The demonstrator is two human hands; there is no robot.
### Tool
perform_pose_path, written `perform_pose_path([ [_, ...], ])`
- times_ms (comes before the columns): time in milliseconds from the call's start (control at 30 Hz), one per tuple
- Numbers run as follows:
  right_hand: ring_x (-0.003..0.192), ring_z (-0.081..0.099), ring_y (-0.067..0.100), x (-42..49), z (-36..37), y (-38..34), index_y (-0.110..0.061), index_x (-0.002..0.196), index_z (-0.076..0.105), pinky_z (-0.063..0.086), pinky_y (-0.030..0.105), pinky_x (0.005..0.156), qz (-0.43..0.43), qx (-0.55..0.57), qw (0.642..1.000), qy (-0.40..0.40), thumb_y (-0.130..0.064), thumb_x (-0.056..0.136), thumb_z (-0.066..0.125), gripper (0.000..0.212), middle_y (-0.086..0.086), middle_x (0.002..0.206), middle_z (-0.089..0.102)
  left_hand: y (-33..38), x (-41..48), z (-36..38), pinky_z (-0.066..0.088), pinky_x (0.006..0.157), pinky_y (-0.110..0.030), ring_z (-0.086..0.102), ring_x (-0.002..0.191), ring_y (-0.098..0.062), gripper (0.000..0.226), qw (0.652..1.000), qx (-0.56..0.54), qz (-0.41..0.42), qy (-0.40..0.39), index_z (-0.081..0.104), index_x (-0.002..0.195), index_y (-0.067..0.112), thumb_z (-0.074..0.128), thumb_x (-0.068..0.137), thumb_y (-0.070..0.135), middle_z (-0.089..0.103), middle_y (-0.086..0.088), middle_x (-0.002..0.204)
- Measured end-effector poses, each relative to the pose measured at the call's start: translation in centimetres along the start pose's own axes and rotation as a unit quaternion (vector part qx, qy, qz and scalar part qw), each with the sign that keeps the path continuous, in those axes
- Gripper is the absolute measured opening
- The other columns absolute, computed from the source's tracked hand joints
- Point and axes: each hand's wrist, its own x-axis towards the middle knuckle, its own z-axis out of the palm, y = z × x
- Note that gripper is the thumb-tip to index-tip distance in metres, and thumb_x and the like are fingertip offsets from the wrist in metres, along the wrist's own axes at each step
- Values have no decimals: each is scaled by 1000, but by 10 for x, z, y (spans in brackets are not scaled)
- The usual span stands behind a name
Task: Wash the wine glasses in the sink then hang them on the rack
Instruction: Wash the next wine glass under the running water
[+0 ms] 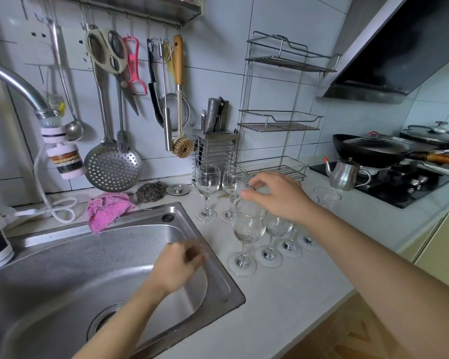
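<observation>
Head view: wine glasses (248,229) all stand on the counter (296,294) beside the sink (62,255); none hangs on the rack (278,125), so washing seems unstarted. Right hand (278,195) hovers loosely spread over the nearest; left hand (176,270) is blurred, its grip unreadable.

No text, label, brand or number is legible on anything here.

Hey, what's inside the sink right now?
The sink shows only water droplets and its drain; nothing else is visible in it. The left hand and its forearm reach over the basin, covering part of the drain and the floor beneath them.
</observation>
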Motion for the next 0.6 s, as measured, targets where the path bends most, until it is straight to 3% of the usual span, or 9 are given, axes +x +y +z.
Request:
perform_pose_path([
  [133, 112, 56, 13, 33, 4, 0, -32, 116, 60, 44, 43, 100, 17, -11, 1000, -16, -64, 78, 67, 50, -8, 121, 60, -46, -8, -23, 55, 70, -30, 69, 62, -11, 12, 997, -3, -80, 21, 69, 92, 33, 73, 92, 22, 74, 6, 66],
  [300, 112, 56, 20, 81, 12, 5, -24, 126, 55, 47, 35, 92, 54, -8, 998, -29, -50, 77, 76, 60, 3, 132, 56, -57, -12, -21, 51, 59, -21, 67, 56, -11, 11, 993, -46, -109, 13, 71, 84, 26, 70, 94, 20, 72, 6, 61],
  [500, 127, 49, 27, 129, 32, 8, -21, 146, 36, 38, 28, 87, 89, -1, 993, -72, -49, 69, 83, 95, 11, 143, 47, -55, -15, -16, 52, 64, -28, 62, 54, -7, 12, 996, -23, -80, -9, 67, 84, 31, 69, 94, 24, 71, 10, 60],
  [600, 137, 41, 27, 142, 44, 7, -18, 154, 26, 37, 28, 95, 107, 3, 988, -112, -50, 68, 85, 109, 9, 153, 39, -56, -15, -18, 52, 65, -27, 62, 54, -6, 10, 996, -24, -82, -4, 67, 85, 31, 70, 94, 27, 70, 11, 60],
])
